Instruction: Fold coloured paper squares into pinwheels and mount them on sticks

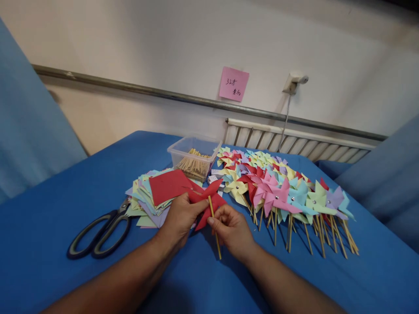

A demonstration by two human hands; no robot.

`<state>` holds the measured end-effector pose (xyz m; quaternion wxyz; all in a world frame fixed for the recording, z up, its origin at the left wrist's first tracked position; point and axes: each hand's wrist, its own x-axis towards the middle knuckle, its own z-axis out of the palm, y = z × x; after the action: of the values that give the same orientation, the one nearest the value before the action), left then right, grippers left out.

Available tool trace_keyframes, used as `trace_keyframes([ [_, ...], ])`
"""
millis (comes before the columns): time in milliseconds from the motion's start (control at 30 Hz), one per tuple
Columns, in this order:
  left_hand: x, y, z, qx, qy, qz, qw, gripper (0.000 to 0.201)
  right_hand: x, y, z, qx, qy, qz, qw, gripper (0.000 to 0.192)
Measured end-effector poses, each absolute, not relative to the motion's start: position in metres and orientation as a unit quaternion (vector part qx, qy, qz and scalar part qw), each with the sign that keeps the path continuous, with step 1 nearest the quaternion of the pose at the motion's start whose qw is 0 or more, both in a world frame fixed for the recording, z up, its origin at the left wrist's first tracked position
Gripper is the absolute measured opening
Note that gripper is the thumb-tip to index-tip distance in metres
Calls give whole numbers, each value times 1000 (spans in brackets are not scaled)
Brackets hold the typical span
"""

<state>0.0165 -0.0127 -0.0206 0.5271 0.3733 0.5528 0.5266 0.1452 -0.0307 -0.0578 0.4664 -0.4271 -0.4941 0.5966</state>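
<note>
A red paper pinwheel [210, 192] is gripped in my left hand [182, 213], with the thumb pressed near its middle. Against the pinwheel lies a thin wooden stick [215, 229], its top end by my left thumb and its lower end pointing down toward me. My right hand [231, 231] pinches this stick between thumb and fingers. Just behind my left hand, a red paper sheet [168, 185] tops a loose stack of coloured paper [144, 196]. To the left lie large scissors [104, 229] with dark handles, their blades partly under the paper.
A clear plastic box [196, 148] of wooden sticks [194, 163] stands behind the paper. Many finished pinwheels [276, 196] on sticks spread across the right of the blue table [131, 283]. Small white boxes [214, 176] sit beside the plastic box. A radiator [294, 139] is behind.
</note>
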Motion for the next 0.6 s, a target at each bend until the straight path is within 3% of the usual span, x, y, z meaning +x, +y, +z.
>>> trace_keyframes([
  [600,16,-11,-20,387,564,524,508,24,147,-30,-60,-432,-513,574,470,30],
])
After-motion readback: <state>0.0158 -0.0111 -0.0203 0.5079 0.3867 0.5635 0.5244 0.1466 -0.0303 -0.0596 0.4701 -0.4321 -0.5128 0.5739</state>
